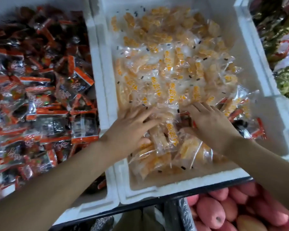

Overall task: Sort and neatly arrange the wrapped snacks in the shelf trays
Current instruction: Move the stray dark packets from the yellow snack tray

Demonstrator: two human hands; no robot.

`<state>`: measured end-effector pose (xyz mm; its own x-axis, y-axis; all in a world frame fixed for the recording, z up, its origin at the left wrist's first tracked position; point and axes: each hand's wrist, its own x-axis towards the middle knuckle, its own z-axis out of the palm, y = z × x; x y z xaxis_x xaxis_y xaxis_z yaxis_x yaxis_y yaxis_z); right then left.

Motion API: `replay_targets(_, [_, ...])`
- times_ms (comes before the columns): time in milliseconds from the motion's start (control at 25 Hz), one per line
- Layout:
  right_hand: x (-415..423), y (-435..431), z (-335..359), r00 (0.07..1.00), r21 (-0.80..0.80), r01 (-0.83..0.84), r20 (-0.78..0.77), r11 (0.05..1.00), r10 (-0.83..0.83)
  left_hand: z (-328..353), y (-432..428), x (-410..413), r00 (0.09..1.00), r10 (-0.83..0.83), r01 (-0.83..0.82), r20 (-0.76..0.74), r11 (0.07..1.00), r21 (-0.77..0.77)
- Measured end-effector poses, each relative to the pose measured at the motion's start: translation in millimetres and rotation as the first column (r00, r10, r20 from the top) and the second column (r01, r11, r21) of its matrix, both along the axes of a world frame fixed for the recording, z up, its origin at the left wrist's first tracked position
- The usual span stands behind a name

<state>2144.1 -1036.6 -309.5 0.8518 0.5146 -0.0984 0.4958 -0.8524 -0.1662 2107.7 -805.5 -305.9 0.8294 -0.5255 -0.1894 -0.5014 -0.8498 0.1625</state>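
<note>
A white foam tray [264,67] in the middle holds several clear packets of orange dried fruit [170,67]. A few red-and-black packets [255,129] lie mixed in at its right side. My left hand [132,129] lies flat on the orange packets near the tray's front, fingers spread. My right hand [210,125] reaches into the pile beside it, fingertips buried among packets, and a red packet [184,117] shows just under them. Whether it grips anything is hidden. The left tray [94,64] is heaped with red-and-black packets [40,90].
A third tray at the right [280,47] holds green, gold and red packets. Below the shelf edge, at the lower right, lies a heap of pink-red fruit [223,212]. A dark shelf rail [157,204] runs along the tray fronts.
</note>
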Motion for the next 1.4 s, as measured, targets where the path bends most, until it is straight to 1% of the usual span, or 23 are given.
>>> replay_targets(80, [4, -14, -3, 0.999, -0.046, -0.010, -0.031, 0.999, 0.008, 0, -5, 11, 0.999, 0.027, -0.025, -0.038, 0.999, 0.047])
replay_targets(160, [8, -16, -3, 0.998, -0.088, 0.004, -0.059, 0.996, -0.009, 3, -12, 21, 0.995, 0.070, -0.060, -0.069, 0.988, 0.140])
replay_targets(280, [13, -13, -1, 0.995, -0.086, 0.065, -0.074, 0.994, -0.071, 2, -23, 27, 0.985, 0.166, -0.164, -0.043, 0.985, 0.059])
replay_targets(400, [13, -10, 6, 0.980, 0.032, 0.157, -0.130, 0.987, -0.152, 3, -24, 23, 0.970, 0.236, -0.237, -0.051, 0.971, -0.007])
replay_targets(480, [11, -11, 8, 0.967, 0.141, 0.226, -0.151, 0.964, -0.204, 6, -21, 20, 0.960, 0.275, -0.276, -0.059, 0.961, -0.010])
replay_targets(560, [7, -12, 12, 0.956, 0.273, 0.290, -0.117, 0.917, -0.268, 7, -16, 18, 0.958, 0.282, -0.280, 0.059, 0.959, -0.042])
replay_targets(640, [5, -11, 25, 0.948, 0.433, 0.291, -0.013, 0.853, -0.317, 9, -13, 18, 0.936, 0.281, -0.248, 0.213, 0.954, -0.165])
replay_targets(680, [4, -8, 35, 0.944, 0.510, 0.273, 0.022, 0.816, -0.329, 13, -13, 18, 0.925, 0.312, -0.245, 0.218, 0.926, -0.287])
replay_targets(720, [4, -4, 45, 0.944, 0.577, 0.250, 0.033, 0.778, -0.327, 20, -16, 18, 0.926, 0.349, -0.261, 0.146, 0.869, -0.420])
replay_targets(760, [3, 2, 56, 0.953, 0.628, 0.226, 0.017, 0.745, -0.303, 27, -19, 18, 0.935, 0.354, -0.286, 0.028, 0.797, -0.531])
replay_targets(800, [2, 9, 64, 0.966, 0.661, 0.204, -0.019, 0.722, -0.256, 35, -23, 17, 0.938, 0.333, -0.323, -0.098, 0.735, -0.596])
replay_targets(880, [2, 24, 75, 0.985, 0.709, 0.172, -0.107, 0.684, -0.136, 47, -28, 13, 0.923, 0.292, -0.383, -0.252, 0.620, -0.685])
replay_targets(960, [3, 38, 75, 0.982, 0.790, 0.184, -0.178, 0.585, -0.069, 52, -25, 10, 0.896, 0.333, -0.431, -0.293, 0.501, -0.751])
replay_targets(1000, [4, 44, 69, 0.975, 0.820, 0.217, -0.213, 0.529, -0.068, 52, -20, 10, 0.881, 0.378, -0.447, -0.286, 0.464, -0.764])
replay_targets(1040, [4, 48, 62, 0.966, 0.827, 0.252, -0.248, 0.503, -0.077, 53, -14, 9, 0.864, 0.425, -0.459, -0.271, 0.441, -0.771])
replay_targets(1080, [3, 52, 50, 0.962, 0.800, 0.261, -0.264, 0.541, -0.074, 53, -7, 8, 0.843, 0.475, -0.469, -0.252, 0.421, -0.777])
replay_targets(1120, [2, 55, 37, 0.964, 0.739, 0.230, -0.263, 0.633, -0.044, 52, 0, 7, 0.820, 0.524, -0.477, -0.230, 0.405, -0.780])
replay_targets(1200, [0, 62, 13, 0.950, 0.553, 0.099, -0.300, 0.827, 0.087, 50, 14, 5, 0.771, 0.600, -0.500, -0.212, 0.365, -0.786])
replay_targets(1240, [-1, 66, 5, 0.935, 0.455, -0.006, -0.314, 0.891, 0.167, 48, 20, 4, 0.753, 0.618, -0.515, -0.226, 0.339, -0.787])
replay_targets(1280, [0, 71, -1, 0.927, 0.351, -0.131, -0.287, 0.927, 0.240, 46, 24, 2, 0.741, 0.626, -0.532, -0.244, 0.325, -0.782])
replay_targets(1320, [2, 76, -4, 0.926, 0.241, -0.245, -0.227, 0.939, 0.300, 44, 28, 1, 0.734, 0.632, -0.543, -0.250, 0.324, -0.775])
replay_targets(1360, [5, 81, -4, 0.926, 0.131, -0.321, -0.165, 0.938, 0.340, 42, 30, -1, 0.731, 0.636, -0.547, -0.245, 0.333, -0.768])
replay_targets(1400, [9, 85, -3, 0.928, 0.038, -0.352, -0.112, 0.935, 0.354, 40, 32, -2, 0.730, 0.641, -0.549, -0.238, 0.342, -0.763])
